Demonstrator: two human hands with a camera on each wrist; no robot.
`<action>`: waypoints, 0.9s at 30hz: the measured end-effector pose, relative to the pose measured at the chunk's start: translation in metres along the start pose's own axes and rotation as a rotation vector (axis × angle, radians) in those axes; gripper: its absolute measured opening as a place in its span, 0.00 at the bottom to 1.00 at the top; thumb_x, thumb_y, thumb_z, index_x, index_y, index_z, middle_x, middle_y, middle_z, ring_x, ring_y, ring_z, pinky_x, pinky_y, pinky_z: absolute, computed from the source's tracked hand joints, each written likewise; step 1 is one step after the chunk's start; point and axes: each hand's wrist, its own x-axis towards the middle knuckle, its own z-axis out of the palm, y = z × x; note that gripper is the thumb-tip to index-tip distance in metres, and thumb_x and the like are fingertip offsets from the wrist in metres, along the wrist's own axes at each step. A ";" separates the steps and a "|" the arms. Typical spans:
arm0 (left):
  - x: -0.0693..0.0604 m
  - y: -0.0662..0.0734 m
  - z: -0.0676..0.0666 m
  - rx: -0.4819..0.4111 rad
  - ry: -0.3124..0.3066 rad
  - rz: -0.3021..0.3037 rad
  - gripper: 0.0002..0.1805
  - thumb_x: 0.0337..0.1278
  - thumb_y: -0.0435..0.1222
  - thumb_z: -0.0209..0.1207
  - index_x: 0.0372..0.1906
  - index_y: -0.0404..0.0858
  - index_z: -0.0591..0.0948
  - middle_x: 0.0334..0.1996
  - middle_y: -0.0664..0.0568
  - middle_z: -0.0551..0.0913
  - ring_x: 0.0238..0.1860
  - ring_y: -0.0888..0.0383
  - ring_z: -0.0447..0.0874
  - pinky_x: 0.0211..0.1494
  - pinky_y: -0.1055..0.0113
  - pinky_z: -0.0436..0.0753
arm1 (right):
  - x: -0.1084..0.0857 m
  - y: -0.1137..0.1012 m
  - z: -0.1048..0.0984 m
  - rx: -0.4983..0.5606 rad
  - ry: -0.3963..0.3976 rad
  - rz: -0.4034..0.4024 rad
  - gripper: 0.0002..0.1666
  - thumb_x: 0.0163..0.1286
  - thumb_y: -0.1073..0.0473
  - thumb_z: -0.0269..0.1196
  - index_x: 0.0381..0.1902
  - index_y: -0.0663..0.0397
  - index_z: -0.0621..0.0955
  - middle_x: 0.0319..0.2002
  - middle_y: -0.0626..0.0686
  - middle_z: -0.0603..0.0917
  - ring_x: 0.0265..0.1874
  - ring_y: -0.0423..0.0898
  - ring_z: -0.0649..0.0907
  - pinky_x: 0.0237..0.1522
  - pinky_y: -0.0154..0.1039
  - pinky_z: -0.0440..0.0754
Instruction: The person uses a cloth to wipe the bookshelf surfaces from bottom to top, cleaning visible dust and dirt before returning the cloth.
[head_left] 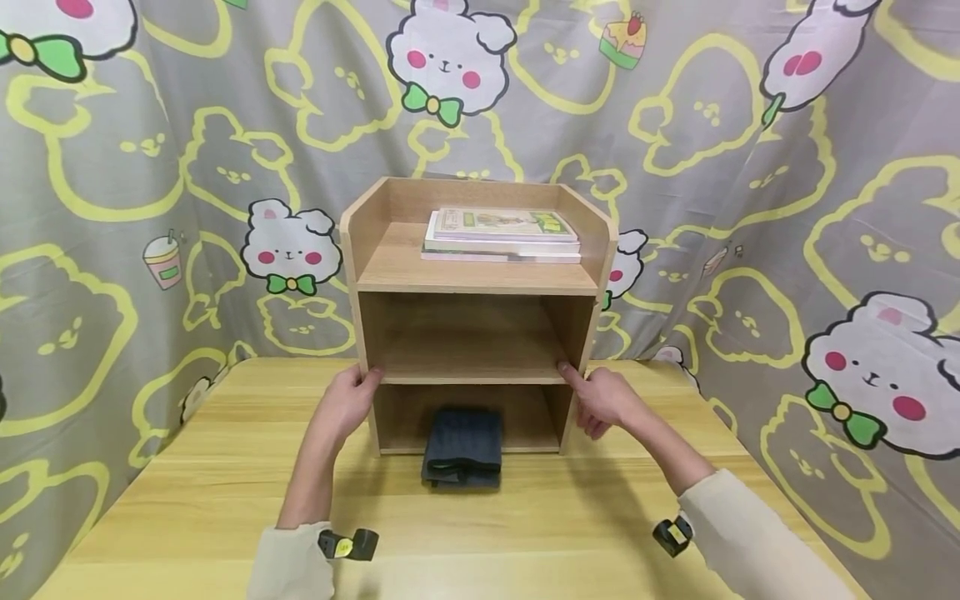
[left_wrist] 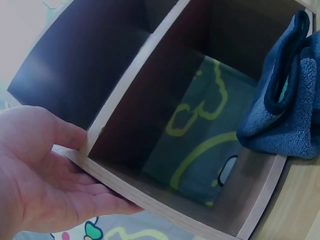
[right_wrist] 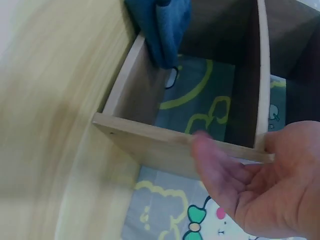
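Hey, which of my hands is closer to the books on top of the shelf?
Your right hand. It's at the right side of the shelf, below the books, which lie toward that side. Your left hand is at the left side, also below but farther across.

Bright head view, dimmer wrist views

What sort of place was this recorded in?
Probably a curtained-off indoor recording corner: cartoon-print curtain behind and on both sides of a wood-grain table, plus a wooden shelf unit with stacked books.

Shelf unit [head_left: 480, 354] partly outside wrist views
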 end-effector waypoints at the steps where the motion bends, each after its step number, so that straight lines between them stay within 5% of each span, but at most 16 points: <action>1: 0.000 0.000 0.000 -0.002 0.003 -0.001 0.28 0.79 0.46 0.42 0.70 0.31 0.72 0.34 0.44 0.73 0.48 0.45 0.72 0.52 0.52 0.73 | -0.002 -0.003 0.001 -0.001 -0.027 0.012 0.48 0.79 0.34 0.42 0.17 0.69 0.82 0.11 0.54 0.82 0.12 0.49 0.84 0.22 0.45 0.86; 5: 0.000 -0.001 0.000 0.004 0.019 -0.005 0.28 0.79 0.46 0.42 0.69 0.31 0.73 0.43 0.39 0.78 0.53 0.43 0.74 0.57 0.48 0.74 | -0.013 -0.018 0.012 -0.045 -0.093 -0.032 0.43 0.82 0.41 0.43 0.17 0.65 0.82 0.10 0.53 0.80 0.11 0.47 0.82 0.21 0.44 0.85; 10: 0.001 0.001 -0.001 0.018 0.016 -0.022 0.27 0.79 0.46 0.42 0.64 0.30 0.76 0.25 0.50 0.67 0.36 0.49 0.72 0.39 0.58 0.71 | -0.023 -0.039 0.039 -0.290 -0.125 -0.195 0.26 0.75 0.46 0.60 0.19 0.55 0.78 0.14 0.47 0.75 0.16 0.44 0.76 0.24 0.38 0.74; 13: 0.000 0.001 -0.001 0.015 0.005 -0.029 0.27 0.79 0.46 0.42 0.65 0.30 0.75 0.24 0.52 0.64 0.32 0.52 0.68 0.35 0.61 0.68 | -0.027 -0.051 0.060 -0.399 -0.100 -0.246 0.21 0.68 0.45 0.68 0.33 0.59 0.81 0.25 0.52 0.82 0.27 0.48 0.81 0.32 0.42 0.79; 15: 0.001 0.002 -0.002 0.024 0.007 -0.023 0.28 0.79 0.47 0.42 0.68 0.31 0.73 0.25 0.51 0.65 0.35 0.51 0.70 0.37 0.61 0.69 | -0.030 -0.058 0.075 -0.421 -0.086 -0.268 0.33 0.61 0.42 0.73 0.50 0.63 0.78 0.41 0.60 0.85 0.41 0.55 0.85 0.43 0.48 0.83; 19: 0.001 0.003 -0.002 0.031 0.018 -0.020 0.28 0.79 0.47 0.42 0.68 0.31 0.74 0.27 0.49 0.66 0.39 0.48 0.71 0.40 0.60 0.69 | -0.035 -0.065 0.108 -0.499 -0.077 -0.328 0.63 0.49 0.38 0.80 0.72 0.63 0.64 0.62 0.69 0.76 0.60 0.65 0.78 0.59 0.57 0.78; 22: 0.001 0.003 -0.001 0.021 0.023 -0.021 0.26 0.79 0.47 0.43 0.62 0.31 0.76 0.27 0.50 0.68 0.36 0.50 0.70 0.38 0.61 0.69 | -0.037 -0.068 0.129 -0.613 -0.098 -0.334 0.62 0.52 0.45 0.80 0.76 0.59 0.59 0.66 0.68 0.72 0.64 0.67 0.74 0.63 0.58 0.75; 27: 0.001 0.003 0.002 -0.004 0.033 -0.031 0.21 0.78 0.46 0.44 0.45 0.31 0.76 0.21 0.54 0.63 0.24 0.57 0.62 0.27 0.63 0.64 | -0.039 -0.077 0.158 -0.747 -0.175 -0.223 0.59 0.57 0.65 0.73 0.80 0.50 0.53 0.77 0.63 0.61 0.75 0.67 0.62 0.73 0.60 0.64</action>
